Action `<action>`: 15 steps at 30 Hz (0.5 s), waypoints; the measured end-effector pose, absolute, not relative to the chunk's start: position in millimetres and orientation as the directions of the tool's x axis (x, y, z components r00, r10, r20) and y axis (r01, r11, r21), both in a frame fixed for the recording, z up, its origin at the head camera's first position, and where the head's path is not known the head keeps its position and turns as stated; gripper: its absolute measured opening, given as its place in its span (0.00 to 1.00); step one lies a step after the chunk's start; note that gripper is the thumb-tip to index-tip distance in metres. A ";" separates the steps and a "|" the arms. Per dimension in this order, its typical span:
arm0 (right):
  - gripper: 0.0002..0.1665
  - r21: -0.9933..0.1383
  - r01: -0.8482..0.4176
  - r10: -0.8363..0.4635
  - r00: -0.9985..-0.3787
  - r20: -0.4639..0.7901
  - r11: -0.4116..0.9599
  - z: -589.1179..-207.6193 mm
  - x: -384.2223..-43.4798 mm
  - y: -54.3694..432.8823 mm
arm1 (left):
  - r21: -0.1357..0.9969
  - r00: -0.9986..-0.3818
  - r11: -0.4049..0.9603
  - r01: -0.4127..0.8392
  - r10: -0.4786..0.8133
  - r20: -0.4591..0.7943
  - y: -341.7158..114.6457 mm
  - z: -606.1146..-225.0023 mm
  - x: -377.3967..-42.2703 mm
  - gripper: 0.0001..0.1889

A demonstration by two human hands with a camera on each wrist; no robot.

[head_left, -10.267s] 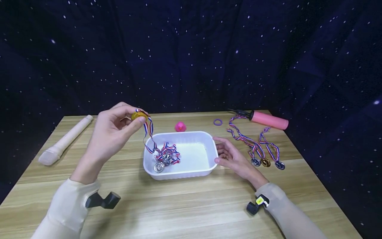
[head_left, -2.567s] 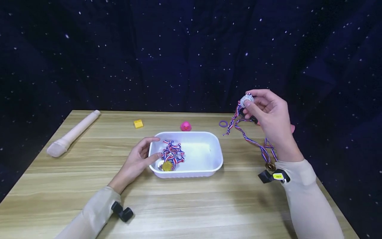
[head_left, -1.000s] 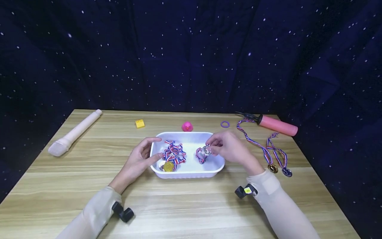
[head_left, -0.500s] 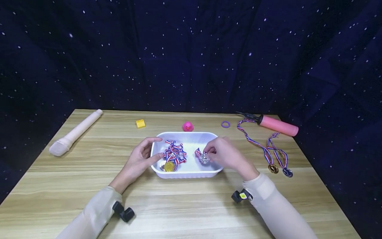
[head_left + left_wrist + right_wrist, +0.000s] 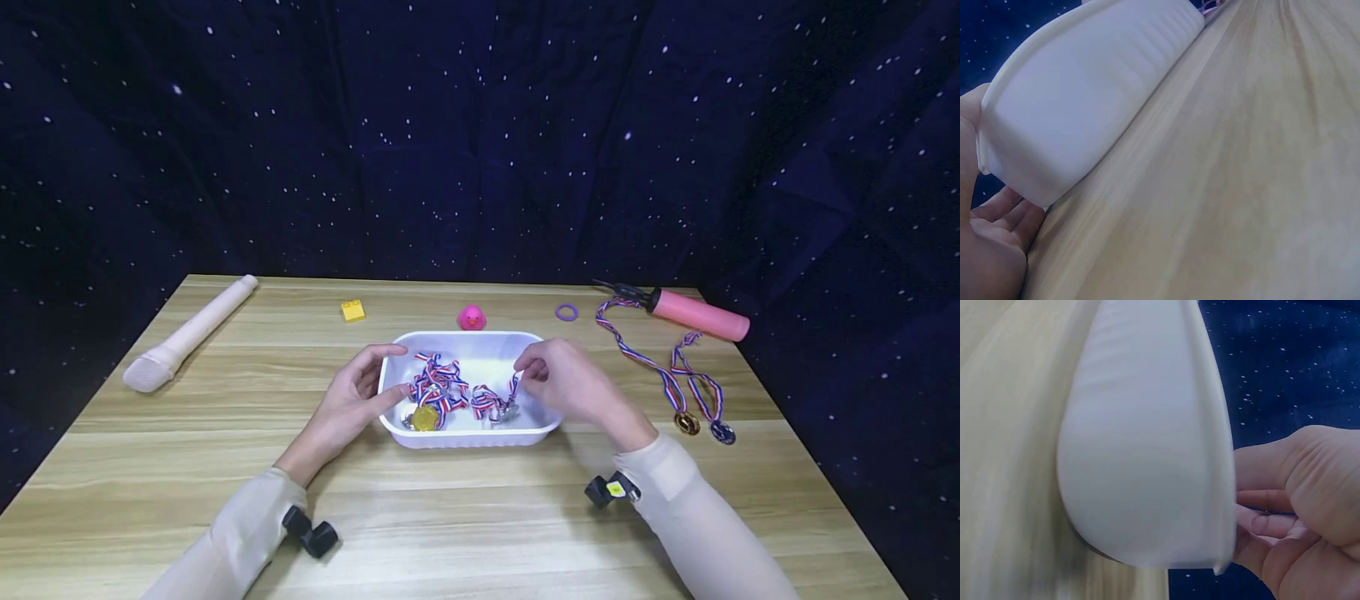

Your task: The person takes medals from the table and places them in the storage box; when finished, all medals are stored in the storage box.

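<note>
A white plastic tray point(image 5: 480, 439) stands mid-table. My left hand point(image 5: 348, 404) grips its left end, thumb over the rim and fingers along the outside; in the left wrist view those fingers point(image 5: 1007, 215) are curled by the wall. Inside, on the left, lie several tangled medals on red, white and blue ribbons point(image 5: 438, 383), a gold medal point(image 5: 425, 417) on top. My right hand point(image 5: 566, 383) reaches over the right end and pinches the ribbon of a silver medal point(image 5: 507, 412), which rests on the tray floor. The right wrist view hides the fingertips behind the tray wall point(image 5: 1141, 456).
Right of the tray lie a bronze-gold medal point(image 5: 686, 423) and a silver-blue medal point(image 5: 722, 432), near a pink hand pump point(image 5: 697, 313). Along the back are a purple ring point(image 5: 567, 312), pink duck point(image 5: 472, 317) and yellow block point(image 5: 353, 311). A pale microphone point(image 5: 187, 333) lies left.
My right hand brought the silver medal from the table's right into the tray and lowered it; its grip is now on the ribbon. Earlier, my left hand let go of the gold medal there.
</note>
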State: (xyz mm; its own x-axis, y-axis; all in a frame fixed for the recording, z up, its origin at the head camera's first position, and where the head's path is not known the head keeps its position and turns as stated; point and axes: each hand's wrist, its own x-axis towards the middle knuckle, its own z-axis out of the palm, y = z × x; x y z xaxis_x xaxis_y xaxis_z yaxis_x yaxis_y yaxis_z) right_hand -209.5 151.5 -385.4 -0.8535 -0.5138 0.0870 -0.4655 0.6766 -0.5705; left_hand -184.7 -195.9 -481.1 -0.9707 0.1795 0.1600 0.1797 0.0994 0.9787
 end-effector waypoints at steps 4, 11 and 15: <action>0.08 -0.581 -0.464 -0.474 -0.868 0.149 0.668 -375.3 -209.1 156.7 | 0.979 -0.971 0.100 0.178 0.179 0.158 -196.0 -481.3 -185.0 0.31; 0.10 -0.630 -0.472 -0.330 -0.882 0.338 0.617 -357.2 -210.8 179.5 | 0.979 -0.972 0.102 0.175 0.176 0.156 -195.4 -480.8 -185.1 0.31; 0.15 -0.698 -0.481 -0.235 -0.874 0.424 0.530 -352.6 -211.2 201.1 | 0.978 -0.973 0.114 0.173 0.174 0.151 -195.8 -480.2 -184.6 0.31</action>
State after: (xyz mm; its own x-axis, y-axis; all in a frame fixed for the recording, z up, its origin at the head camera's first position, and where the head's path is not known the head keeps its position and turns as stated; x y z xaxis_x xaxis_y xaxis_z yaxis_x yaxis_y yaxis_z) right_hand -211.2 201.1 -352.6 -0.8743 -0.2353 0.4244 -0.4815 0.5304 -0.6978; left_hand -184.6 -195.8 -480.2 -0.9730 0.1744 0.1514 0.1727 0.1145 0.9783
